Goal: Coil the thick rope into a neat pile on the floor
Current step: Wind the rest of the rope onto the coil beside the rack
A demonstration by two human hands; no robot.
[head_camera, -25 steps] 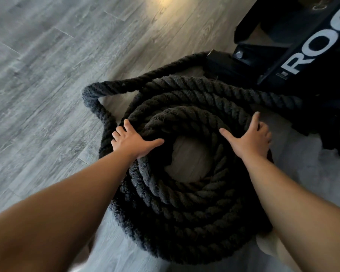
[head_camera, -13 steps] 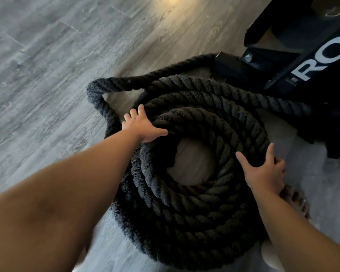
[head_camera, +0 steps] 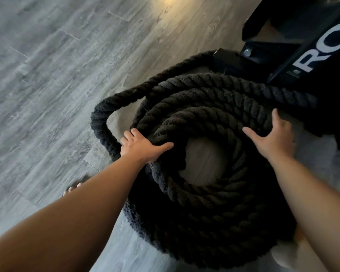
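Grey plank floor [head_camera: 47, 75] is bearing thick black twisted rope [head_camera: 204, 222], coiled; left hand [head_camera: 143, 146] is gripping its left turns, right hand [head_camera: 273, 138] is resting splayed on its right.

Rope [head_camera: 210, 211]: thick twisted fibre, matt black, fuzzy. Floor [head_camera: 53, 81] beneath rope: grey wood-grain planks, slight sheen. Equipment frame [head_camera: 294, 54] behind rope: smooth black metal.

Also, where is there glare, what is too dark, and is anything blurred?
Head view: warm glare on the floor at the top edge; the rope is so dark that its near coils merge; the lower left, around the left forearm, is softly blurred; the white letters on the black frame are readable.
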